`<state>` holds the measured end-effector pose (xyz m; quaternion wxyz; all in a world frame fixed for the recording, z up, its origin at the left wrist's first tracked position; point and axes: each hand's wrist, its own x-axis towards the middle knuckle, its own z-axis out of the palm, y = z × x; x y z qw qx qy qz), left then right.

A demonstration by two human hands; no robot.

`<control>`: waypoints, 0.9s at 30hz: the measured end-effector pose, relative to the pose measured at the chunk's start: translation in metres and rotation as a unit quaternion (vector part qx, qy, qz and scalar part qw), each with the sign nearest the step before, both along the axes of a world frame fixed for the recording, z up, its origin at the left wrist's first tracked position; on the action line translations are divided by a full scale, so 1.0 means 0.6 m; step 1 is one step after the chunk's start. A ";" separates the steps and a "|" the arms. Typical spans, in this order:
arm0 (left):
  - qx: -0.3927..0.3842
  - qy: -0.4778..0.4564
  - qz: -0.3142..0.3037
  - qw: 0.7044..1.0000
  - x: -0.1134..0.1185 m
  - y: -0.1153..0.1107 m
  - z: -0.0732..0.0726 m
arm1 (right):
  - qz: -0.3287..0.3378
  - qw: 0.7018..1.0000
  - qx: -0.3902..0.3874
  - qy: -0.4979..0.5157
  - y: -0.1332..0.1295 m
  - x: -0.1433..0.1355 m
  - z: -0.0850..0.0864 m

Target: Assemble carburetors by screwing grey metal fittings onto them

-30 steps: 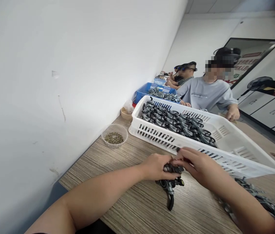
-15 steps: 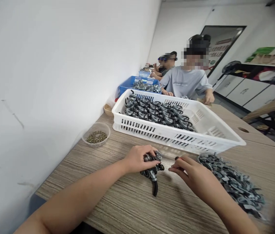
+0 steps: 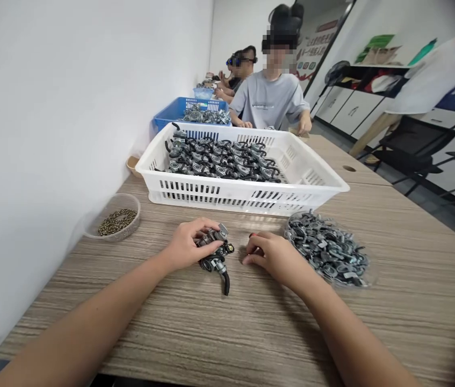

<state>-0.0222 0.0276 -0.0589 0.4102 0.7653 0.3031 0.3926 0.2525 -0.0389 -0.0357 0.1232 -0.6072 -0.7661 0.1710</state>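
Note:
My left hand is closed around a small carburetor-like metal assembly and holds it on the table. Its grey body has a round top, and a curved black hose points toward me. A small brass-coloured spot shows on its right side. Just right of it, apart from the assembly, my right hand is closed in a pinch, low over the table. A bit of red shows at its fingers; what it holds is mostly hidden. Right of that hand, a clear round tub is heaped with grey metal parts.
A white slotted basket of similar hosed assemblies stands ahead. At left by the wall is a clear bowl of small brass-coloured pieces. A blue crate of metal parts and a seated co-worker are beyond. A chair stands right.
The view has swung right and down, so everything sits further left and higher. A brass-coloured spot now shows on the assembly's right side. A person in white has come into view at right.

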 end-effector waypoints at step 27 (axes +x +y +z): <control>0.045 -0.066 -0.027 0.996 0.004 0.002 -0.014 | 0.048 0.996 -0.005 0.070 0.006 0.023 -0.010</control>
